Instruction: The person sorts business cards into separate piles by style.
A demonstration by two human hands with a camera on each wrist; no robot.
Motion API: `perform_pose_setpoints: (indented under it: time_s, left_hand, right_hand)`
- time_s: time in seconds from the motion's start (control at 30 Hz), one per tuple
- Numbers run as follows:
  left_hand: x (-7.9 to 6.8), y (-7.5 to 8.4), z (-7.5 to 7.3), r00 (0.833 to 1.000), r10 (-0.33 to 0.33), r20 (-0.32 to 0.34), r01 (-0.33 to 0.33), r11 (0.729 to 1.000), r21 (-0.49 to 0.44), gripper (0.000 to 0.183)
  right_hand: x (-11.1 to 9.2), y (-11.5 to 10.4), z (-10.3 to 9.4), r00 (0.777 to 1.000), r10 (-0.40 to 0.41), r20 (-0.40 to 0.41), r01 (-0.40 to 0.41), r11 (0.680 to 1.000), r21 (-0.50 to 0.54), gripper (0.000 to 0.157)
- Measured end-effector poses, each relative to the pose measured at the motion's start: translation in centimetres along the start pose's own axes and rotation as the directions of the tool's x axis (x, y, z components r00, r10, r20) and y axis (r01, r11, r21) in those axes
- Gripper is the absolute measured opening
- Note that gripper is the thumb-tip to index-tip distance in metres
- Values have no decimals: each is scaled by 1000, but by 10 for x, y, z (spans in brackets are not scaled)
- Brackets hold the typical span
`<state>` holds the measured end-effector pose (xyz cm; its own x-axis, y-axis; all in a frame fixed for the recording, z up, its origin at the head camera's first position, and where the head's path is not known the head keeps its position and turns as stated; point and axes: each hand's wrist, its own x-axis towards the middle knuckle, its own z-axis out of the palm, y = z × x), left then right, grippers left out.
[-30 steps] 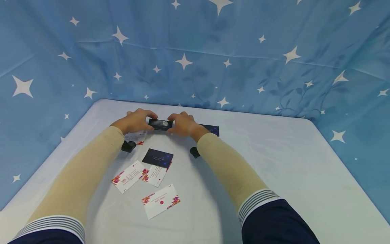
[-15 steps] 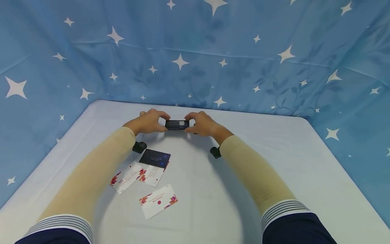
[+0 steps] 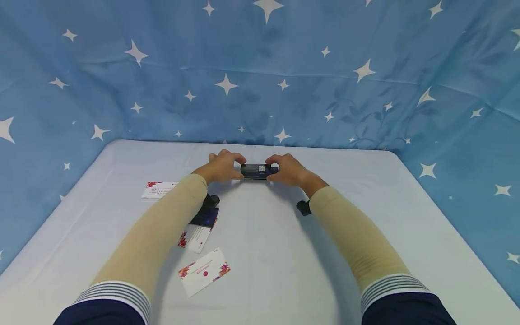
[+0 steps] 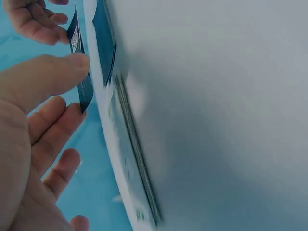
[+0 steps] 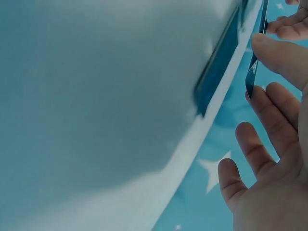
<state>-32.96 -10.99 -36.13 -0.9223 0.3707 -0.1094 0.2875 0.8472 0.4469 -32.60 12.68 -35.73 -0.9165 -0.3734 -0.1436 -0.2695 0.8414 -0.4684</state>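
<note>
Both hands hold a dark business card (image 3: 255, 171) with a QR code, level above the far part of the table. My left hand (image 3: 221, 167) pinches its left end between thumb and fingers; my right hand (image 3: 289, 170) pinches the right end the same way. The left wrist view shows the held card (image 4: 85, 91) seen edge-on and slightly bowed, under the thumb. Just below it, another dark card (image 5: 219, 65) lies on the table in the right wrist view; the held card largely hides it in the head view.
Left of my left forearm lies a white card (image 3: 157, 190) with a floral corner. Nearer me, a dark card (image 3: 206, 217) overlaps a white card (image 3: 197, 238), partly behind the sleeve. Another white card (image 3: 204, 272) lies in front. A blue starry curtain (image 3: 260, 113) hangs behind the white table (image 3: 365, 216).
Both hands have carried the dark card to the right, over the dark card on the table. The white card at the left has come out from behind my left hand. The view has turned right.
</note>
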Motion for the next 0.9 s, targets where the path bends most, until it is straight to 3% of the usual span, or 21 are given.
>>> perform_pose_setpoints:
  time_s: [0.27,0.6,0.9]
  left_hand:
    - [9,17,14,1000,-18,2,18,1000,5,53]
    - [20,19,19,998,-44,40,43,998,45,58]
    - [22,23,16,997,-27,68,23,998,60,55]
  right_hand:
    - [-1,18,2,998,56,-14,-56,998,-21,57]
    - [5,27,3,996,92,6,-92,996,-7,61]
    - [8,30,4,995,100,12,-99,995,-6,61]
